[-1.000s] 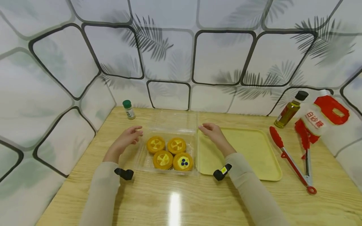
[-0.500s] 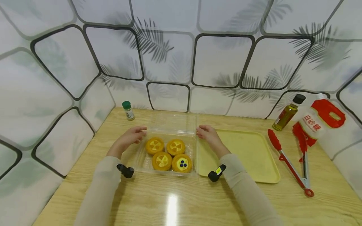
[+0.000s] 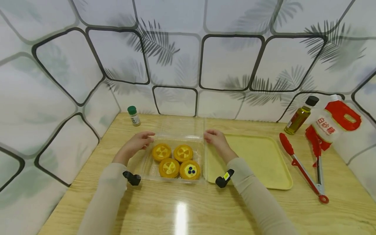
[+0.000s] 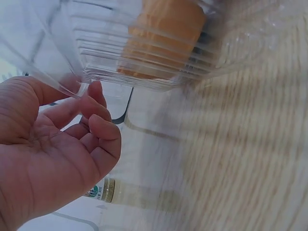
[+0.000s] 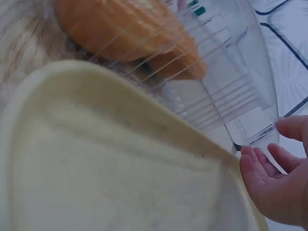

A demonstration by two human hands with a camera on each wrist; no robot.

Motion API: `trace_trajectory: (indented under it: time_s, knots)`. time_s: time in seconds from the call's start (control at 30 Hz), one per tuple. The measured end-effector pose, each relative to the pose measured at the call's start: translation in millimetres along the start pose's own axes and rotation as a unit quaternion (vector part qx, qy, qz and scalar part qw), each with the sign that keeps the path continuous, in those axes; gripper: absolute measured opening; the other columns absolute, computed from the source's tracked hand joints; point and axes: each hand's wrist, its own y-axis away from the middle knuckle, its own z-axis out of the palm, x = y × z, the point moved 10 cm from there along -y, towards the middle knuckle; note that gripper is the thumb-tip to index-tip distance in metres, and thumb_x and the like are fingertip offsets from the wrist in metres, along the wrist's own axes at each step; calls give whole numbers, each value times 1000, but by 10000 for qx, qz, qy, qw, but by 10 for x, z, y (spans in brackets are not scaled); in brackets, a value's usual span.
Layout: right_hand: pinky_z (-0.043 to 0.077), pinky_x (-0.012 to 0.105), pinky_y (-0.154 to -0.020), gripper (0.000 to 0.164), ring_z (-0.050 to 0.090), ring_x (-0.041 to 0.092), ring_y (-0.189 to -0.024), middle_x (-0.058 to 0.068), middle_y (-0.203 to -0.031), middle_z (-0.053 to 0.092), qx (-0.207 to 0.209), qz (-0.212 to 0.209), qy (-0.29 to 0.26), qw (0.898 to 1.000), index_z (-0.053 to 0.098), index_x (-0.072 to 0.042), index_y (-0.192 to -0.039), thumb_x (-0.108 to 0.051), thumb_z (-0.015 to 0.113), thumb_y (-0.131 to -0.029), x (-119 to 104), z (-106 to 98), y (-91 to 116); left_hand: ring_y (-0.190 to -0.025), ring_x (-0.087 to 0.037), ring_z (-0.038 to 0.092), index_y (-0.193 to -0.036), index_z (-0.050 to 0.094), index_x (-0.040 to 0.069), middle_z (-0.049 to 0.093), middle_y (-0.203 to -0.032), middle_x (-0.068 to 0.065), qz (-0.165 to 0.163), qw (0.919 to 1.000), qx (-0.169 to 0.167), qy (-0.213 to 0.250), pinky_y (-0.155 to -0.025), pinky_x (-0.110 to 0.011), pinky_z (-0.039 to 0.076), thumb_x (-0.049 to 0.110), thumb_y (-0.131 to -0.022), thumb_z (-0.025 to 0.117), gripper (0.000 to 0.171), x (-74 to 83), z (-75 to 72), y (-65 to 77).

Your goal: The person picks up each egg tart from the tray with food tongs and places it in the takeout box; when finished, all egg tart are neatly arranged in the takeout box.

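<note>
A clear plastic clamshell container (image 3: 150,168) lies with its lid (image 3: 182,126) folded back toward the wall. Inside sit several round golden tarts (image 3: 161,152); the front right tart (image 3: 190,169) has blueberries on top. My left hand (image 3: 136,143) is at the container's back left corner; in the left wrist view that hand (image 4: 57,139) pinches the rim between thumb and index finger, its other fingers curled. My right hand (image 3: 218,142) is at the back right corner. In the right wrist view, this hand (image 5: 281,183) has the corner rim between its fingertips.
A yellow tray (image 3: 258,160) lies right beside the container, under my right wrist. Farther right are red-tipped tongs (image 3: 305,176), an oil bottle (image 3: 298,120) and a red and white sugar bag (image 3: 326,127). A green-capped spice jar (image 3: 134,118) stands at the back left.
Both hands have moved inward from just outside the container to its back corners, and the fingers have come onto the rim. The container and tarts have stayed in place.
</note>
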Motion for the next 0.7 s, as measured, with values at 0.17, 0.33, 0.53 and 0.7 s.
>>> trace_trajectory:
  time_s: [0.17, 0.33, 0.53, 0.7]
  knots:
    - [49, 22, -77, 24, 55, 7, -79, 3, -93, 55, 174, -214, -169, 9995, 54, 9, -113, 0, 59, -91, -85, -20, 42, -83, -19, 40, -141, 39, 0, 43, -90, -5, 13, 9999, 62, 132, -71, -31, 38, 14, -100, 46, 44, 9, 14, 10]
    - [47, 23, -79, 15, 53, 10, -84, 3, -94, 56, 356, -621, -43, 9974, 55, 3, -102, 5, 60, -88, -200, -40, 95, -78, -18, 40, -141, 39, 1, 41, -85, -4, 64, 9996, 68, 266, -69, -30, 37, 14, -100, 46, 43, 0, 11, 12]
    - [48, 20, -80, 14, 58, 5, -85, 12, -103, 60, 304, -1046, -253, 9937, 54, 4, -96, 11, 60, -86, -293, -37, 141, -82, -20, 41, -143, 39, 4, 43, -92, -6, 93, 9996, 30, 280, -72, -31, 39, 17, -101, 47, 45, -8, 4, 47]
    - [48, 18, -81, 13, 58, 7, -91, 21, -113, 57, 17, -1393, -196, 9901, 52, 10, -97, 14, 58, -86, -356, -4, 204, -79, -18, 41, -144, 37, 5, 45, -96, -7, 98, 9994, -40, 339, -70, -30, 39, 18, -102, 44, 45, -24, 14, 59]
